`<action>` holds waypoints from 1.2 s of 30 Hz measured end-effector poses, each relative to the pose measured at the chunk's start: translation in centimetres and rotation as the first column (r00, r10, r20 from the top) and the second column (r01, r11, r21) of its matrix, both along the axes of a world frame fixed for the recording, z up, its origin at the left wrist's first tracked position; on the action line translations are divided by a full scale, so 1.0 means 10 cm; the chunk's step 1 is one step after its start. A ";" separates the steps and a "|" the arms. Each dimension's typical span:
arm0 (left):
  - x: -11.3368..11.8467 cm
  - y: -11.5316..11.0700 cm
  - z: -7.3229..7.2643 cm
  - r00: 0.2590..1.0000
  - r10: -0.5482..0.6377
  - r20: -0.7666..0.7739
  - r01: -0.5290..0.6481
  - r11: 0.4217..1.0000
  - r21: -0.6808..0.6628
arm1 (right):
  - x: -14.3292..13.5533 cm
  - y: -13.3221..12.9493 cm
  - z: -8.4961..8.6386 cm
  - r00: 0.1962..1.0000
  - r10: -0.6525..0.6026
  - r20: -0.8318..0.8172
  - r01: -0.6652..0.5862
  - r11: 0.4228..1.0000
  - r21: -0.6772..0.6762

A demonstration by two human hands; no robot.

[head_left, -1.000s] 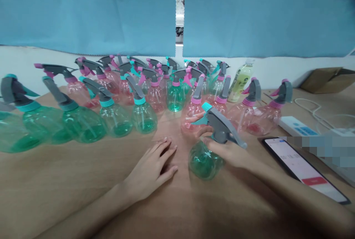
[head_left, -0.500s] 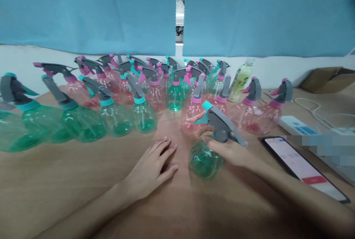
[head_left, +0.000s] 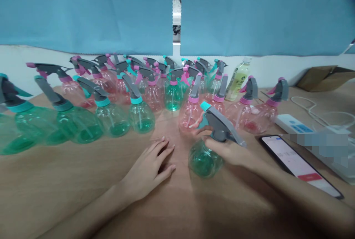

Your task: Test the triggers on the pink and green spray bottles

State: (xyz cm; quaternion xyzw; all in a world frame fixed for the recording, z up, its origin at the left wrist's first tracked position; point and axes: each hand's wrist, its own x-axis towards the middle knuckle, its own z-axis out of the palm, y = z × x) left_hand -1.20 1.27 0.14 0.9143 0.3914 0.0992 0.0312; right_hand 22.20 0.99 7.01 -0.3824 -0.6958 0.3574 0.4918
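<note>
My right hand (head_left: 223, 148) grips a green spray bottle (head_left: 205, 161) round its neck, just under the grey and turquoise spray head. One finger reaches forward at the turquoise trigger (head_left: 202, 121); the bottle's neck is partly hidden by the hand. My left hand (head_left: 149, 167) rests flat on the wooden table (head_left: 111, 179), fingers stretched out and holding nothing. Just beyond it stands another green spray bottle (head_left: 141, 118) with a turquoise collar. A pink spray bottle (head_left: 191, 111) is right behind the held one.
Several green spray bottles (head_left: 80, 124) line the left, and several pink ones (head_left: 240, 113) the right, with mixed rows behind. A drink bottle (head_left: 238, 80), a phone (head_left: 302, 167), a white power strip (head_left: 295, 124), cables (head_left: 307, 107) and a cardboard piece (head_left: 324, 78) lie right.
The finger at the trigger has curled back, and the turquoise trigger sits closer to the spray head. My left hand stays in place. The whole view has shifted slightly.
</note>
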 end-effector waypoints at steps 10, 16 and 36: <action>0.00 0.00 0.01 1.000 -0.003 0.002 0.003 1.000 0.007 | 0.03 -0.04 0.03 0.998 -0.045 0.047 0.043 0.997 0.058; 0.00 0.00 -0.01 1.000 -0.005 -0.004 0.005 1.000 0.013 | 0.05 0.01 0.00 0.995 -0.004 0.104 0.001 1.000 0.030; 0.07 0.00 -0.02 1.000 0.011 -0.003 -0.011 0.999 0.050 | 0.05 -0.02 0.04 0.978 -0.048 0.203 0.033 0.997 0.076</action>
